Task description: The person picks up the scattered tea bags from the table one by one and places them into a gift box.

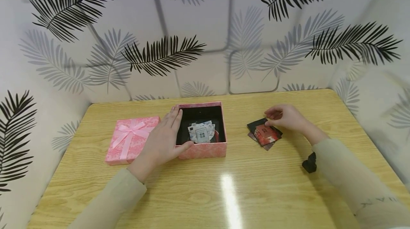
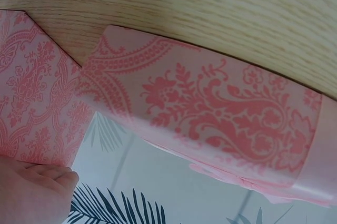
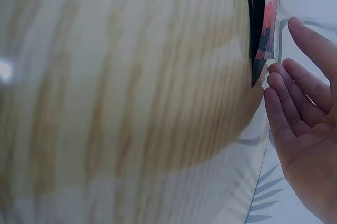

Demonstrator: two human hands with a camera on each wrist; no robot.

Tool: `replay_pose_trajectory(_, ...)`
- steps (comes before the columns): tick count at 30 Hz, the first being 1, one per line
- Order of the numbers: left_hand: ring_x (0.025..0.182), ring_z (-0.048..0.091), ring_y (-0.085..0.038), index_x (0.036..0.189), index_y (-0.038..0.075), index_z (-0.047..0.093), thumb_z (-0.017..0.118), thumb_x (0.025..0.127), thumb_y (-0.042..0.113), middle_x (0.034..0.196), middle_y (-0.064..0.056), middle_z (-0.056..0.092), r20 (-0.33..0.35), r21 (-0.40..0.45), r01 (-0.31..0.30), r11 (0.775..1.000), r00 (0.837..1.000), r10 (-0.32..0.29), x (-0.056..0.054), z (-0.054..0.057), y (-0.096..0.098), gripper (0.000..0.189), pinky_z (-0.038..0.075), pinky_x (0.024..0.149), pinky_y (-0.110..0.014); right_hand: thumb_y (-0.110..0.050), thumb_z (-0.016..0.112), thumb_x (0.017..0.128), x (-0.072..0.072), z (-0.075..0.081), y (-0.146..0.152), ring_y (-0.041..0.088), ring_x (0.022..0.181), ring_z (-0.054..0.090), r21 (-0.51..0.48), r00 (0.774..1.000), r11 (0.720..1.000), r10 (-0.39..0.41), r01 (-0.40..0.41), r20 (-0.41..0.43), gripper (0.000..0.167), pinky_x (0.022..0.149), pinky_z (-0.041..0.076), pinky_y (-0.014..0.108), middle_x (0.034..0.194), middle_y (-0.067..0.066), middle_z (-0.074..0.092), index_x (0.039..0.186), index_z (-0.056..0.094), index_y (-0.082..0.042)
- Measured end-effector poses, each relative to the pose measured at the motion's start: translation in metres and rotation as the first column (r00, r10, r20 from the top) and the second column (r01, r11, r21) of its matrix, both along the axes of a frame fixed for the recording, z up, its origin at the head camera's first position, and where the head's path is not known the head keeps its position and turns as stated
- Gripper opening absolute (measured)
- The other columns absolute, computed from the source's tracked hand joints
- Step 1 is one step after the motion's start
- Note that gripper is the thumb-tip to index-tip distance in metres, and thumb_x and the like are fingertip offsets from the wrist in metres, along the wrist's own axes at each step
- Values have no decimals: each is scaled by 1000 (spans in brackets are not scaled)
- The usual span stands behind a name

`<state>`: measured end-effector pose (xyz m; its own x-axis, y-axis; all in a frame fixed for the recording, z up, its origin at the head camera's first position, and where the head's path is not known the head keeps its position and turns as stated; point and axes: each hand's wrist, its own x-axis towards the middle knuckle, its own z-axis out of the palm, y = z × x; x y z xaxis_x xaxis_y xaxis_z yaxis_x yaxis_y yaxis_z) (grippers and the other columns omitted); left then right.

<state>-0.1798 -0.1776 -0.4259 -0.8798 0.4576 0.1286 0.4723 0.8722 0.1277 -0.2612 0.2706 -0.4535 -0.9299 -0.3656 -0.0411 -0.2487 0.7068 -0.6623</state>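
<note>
An uncovered pink patterned box [image 1: 202, 150] with a dark inside stands on the table. White printed packets [image 1: 201, 132] lie in it, one marked with dark characters. My left hand [image 1: 161, 138] rests along the box's left side with fingers straight and the thumb at the front rim. In the left wrist view, part of that hand [image 2: 37, 190] shows against the patterned box wall. To the right, a small pile of flat packets [image 1: 266, 137], black and red, lies on the table. Over its far right edge is my right hand [image 1: 285, 116]; in the right wrist view its fingers [image 3: 284, 103] are loosely bent, holding nothing.
The pink box lid [image 1: 132, 138] with a ribbon bow lies left of the box, beside my left hand. A small black object [image 1: 309, 164] is next to my right sleeve. A leaf-patterned cloth [image 1: 198, 36] hangs behind the wooden table [image 1: 192, 193].
</note>
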Motion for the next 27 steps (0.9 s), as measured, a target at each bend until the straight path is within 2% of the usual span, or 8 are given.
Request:
replay_pose_trajectory(3, 165, 22, -35, 167, -4, 22, 55, 97, 70, 177, -20, 17, -1, 1, 3, 1000, 1000, -3, 0, 0, 0, 107, 26, 133, -51, -16, 85, 92, 0, -3, 0, 35, 108, 73, 6, 1000, 1000, 6, -6, 5, 48, 93, 62, 36, 123, 24, 75, 131, 70, 6)
replay_pose_trajectory(6, 165, 22, -35, 167, -5, 22, 55, 97, 70, 177, -21, 17, -1, 1, 3, 1000, 1000, -3, 0, 0, 0, 107, 25, 134, -51, -18, 88, 89, 1, -6, -1, 38, 115, 71, 24, 1000, 999, 22, -22, -7, 55, 102, 59, 50, 128, 25, 73, 133, 68, 6)
replay_pose_trajectory(8, 165, 22, -35, 167, -4, 22, 55, 97, 70, 177, -20, 17, 0, 0, 2, 1000, 1000, -2, 0, 0, 0, 107, 25, 134, -50, -20, 90, 87, 2, -8, -3, 40, 117, 69, 38, 999, 999, 34, -34, -16, 59, 104, 56, 55, 130, 26, 71, 134, 67, 7)
replay_pose_trajectory(15, 165, 22, -35, 167, -4, 21, 55, 97, 70, 178, -20, 16, -1, 1, 4, 1000, 1000, -4, 0, -1, 0, 108, 25, 134, -50, -24, 91, 86, 5, -7, -7, 40, 118, 66, 84, 997, 994, 72, -70, -27, 65, 105, 54, 57, 131, 26, 68, 135, 65, 8)
replay_pose_trajectory(20, 165, 23, -35, 167, -4, 22, 55, 97, 70, 178, -20, 17, -3, 0, 4, 1000, 1000, -4, 0, -1, 0, 107, 25, 134, -50, -24, 91, 87, 5, -6, -8, 38, 114, 67, 98, 996, 992, 83, -81, -17, 61, 102, 56, 55, 128, 25, 69, 134, 67, 7)
replay_pose_trajectory(27, 165, 23, -35, 167, -4, 21, 55, 97, 70, 178, -20, 17, 4, 7, 4, 1000, 1000, -4, 1, 1, 1, 108, 25, 134, -51, -26, 91, 86, 5, -2, -10, 33, 103, 67, 116, 997, 991, 76, -74, -12, 52, 94, 56, 51, 115, 22, 69, 124, 72, 5)
